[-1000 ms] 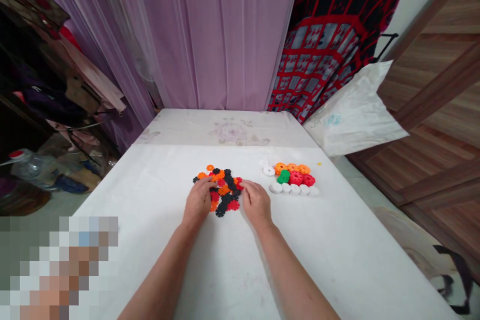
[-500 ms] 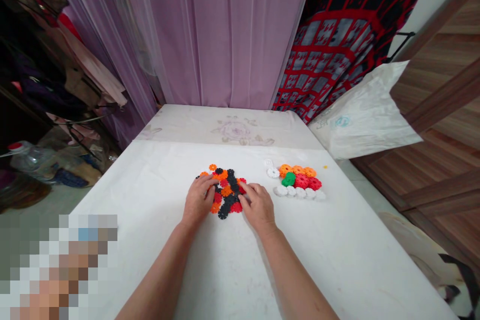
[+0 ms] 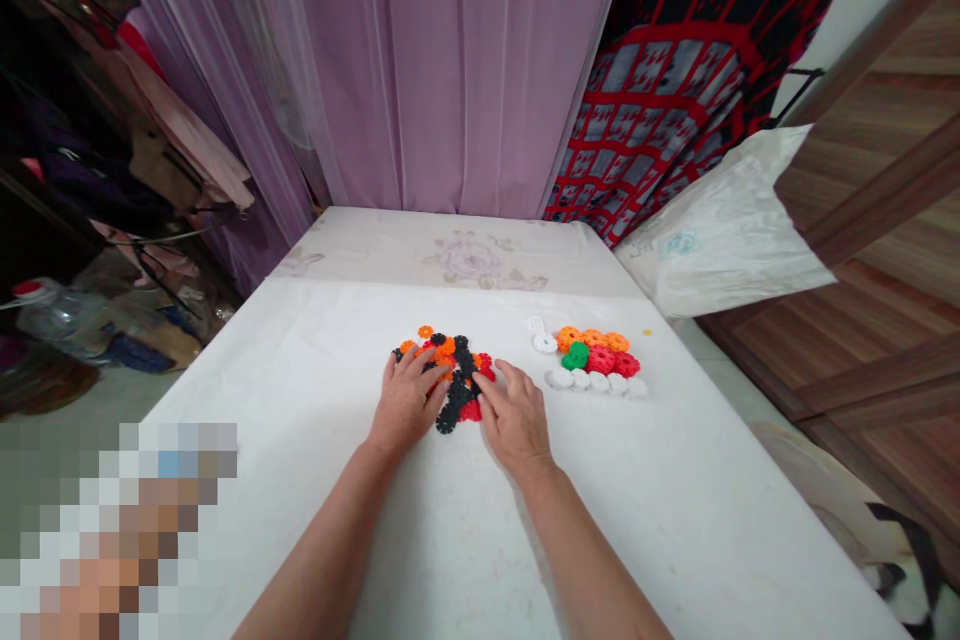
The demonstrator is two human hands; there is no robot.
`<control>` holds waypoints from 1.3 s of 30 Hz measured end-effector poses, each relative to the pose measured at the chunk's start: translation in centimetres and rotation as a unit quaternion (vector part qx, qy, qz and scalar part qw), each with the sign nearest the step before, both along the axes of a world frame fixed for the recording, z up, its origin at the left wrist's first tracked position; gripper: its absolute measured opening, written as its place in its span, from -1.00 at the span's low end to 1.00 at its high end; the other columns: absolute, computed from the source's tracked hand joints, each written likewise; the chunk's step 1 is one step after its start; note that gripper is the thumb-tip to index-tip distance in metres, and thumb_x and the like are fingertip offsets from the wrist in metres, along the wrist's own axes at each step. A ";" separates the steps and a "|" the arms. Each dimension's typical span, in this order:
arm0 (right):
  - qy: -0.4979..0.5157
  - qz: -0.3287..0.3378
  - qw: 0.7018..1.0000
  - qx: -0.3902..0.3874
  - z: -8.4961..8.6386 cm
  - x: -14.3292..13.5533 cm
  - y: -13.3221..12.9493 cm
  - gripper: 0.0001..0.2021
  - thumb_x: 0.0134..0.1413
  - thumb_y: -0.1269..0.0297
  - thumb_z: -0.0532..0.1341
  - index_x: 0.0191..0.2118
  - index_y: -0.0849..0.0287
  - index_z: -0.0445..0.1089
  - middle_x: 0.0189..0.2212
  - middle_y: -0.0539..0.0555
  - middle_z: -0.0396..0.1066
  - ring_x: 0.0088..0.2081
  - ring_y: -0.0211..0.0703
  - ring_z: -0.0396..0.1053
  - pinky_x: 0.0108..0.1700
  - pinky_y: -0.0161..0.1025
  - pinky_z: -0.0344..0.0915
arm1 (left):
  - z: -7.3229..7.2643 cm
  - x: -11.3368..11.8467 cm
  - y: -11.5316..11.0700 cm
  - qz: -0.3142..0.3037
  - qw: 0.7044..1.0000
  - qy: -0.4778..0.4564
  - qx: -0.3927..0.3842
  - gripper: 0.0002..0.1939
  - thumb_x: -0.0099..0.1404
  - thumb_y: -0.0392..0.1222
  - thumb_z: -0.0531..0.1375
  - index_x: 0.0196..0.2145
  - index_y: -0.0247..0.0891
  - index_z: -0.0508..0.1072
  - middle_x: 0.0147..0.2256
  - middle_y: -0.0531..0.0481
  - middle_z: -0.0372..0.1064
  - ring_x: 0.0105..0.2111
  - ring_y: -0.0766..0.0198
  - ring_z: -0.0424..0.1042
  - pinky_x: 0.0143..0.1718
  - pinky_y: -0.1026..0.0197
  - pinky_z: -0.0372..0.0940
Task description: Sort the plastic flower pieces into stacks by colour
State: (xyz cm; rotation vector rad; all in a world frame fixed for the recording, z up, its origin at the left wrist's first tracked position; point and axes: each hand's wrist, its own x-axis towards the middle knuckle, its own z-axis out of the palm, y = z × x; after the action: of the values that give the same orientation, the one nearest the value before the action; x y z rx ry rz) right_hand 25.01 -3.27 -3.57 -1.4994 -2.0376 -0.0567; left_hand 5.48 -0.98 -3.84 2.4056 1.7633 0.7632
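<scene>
A loose pile of small notched plastic discs in black, orange and red lies on the white table, with black discs (image 3: pixel 455 390) running down its middle. My left hand (image 3: pixel 409 400) rests over the pile's left side, its fingers spread and covering some orange and red pieces. On the right edge of the pile is my right hand (image 3: pixel 517 410), fingers apart, with its tips by the red discs (image 3: pixel 471 411). Neither hand visibly grips a disc. One orange disc (image 3: pixel 425 331) sits at the pile's far edge.
Right of the pile stand rows of discs: orange (image 3: pixel 592 339), red (image 3: pixel 613 361), white (image 3: pixel 596 382), with a green group (image 3: pixel 575 356) and white ones (image 3: pixel 544 343) beside them. A tiny yellow piece (image 3: pixel 647 332) lies farther right. A white bag (image 3: pixel 727 230) overhangs the right edge.
My left hand has shifted slightly right over the pile, covering more orange and red discs. My right hand's fingers have moved a little and remain at the right edge.
</scene>
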 end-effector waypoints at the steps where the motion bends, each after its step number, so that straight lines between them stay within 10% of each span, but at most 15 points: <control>1: -0.015 -0.003 1.000 0.000 0.1 -0.1 -0.1 -0.69 0.22 0.33 0.13 0.01 0.01 0.49 0.13 0.20 0.28 0.09 0.07 0.22 0.03 -0.02 0.22 | -0.1 0.0 0.1 0.005 1.000 -0.005 -0.001 -0.67 0.38 -0.10 0.07 0.02 -0.01 0.51 0.14 -0.11 0.36 0.21 -0.07 0.22 0.22 -0.33 0.05; 39: -0.033 -0.086 0.996 0.010 -0.5 1.8 -2.5 -0.71 0.24 0.28 0.09 -0.07 0.11 0.53 0.13 0.23 0.37 0.18 0.11 0.22 0.07 0.01 0.21 | 0.3 0.7 -0.4 -0.075 0.997 0.013 -0.009 -0.67 0.33 -0.06 0.14 0.02 0.01 0.51 0.17 -0.06 0.35 0.23 -0.07 0.21 0.26 -0.31 0.01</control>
State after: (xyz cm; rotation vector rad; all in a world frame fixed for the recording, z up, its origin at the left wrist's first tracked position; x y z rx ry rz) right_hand 26.77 -5.77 -4.08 -1.6776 -1.9488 -0.1978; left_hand 6.19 -1.37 -3.52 2.5118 1.5691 0.6972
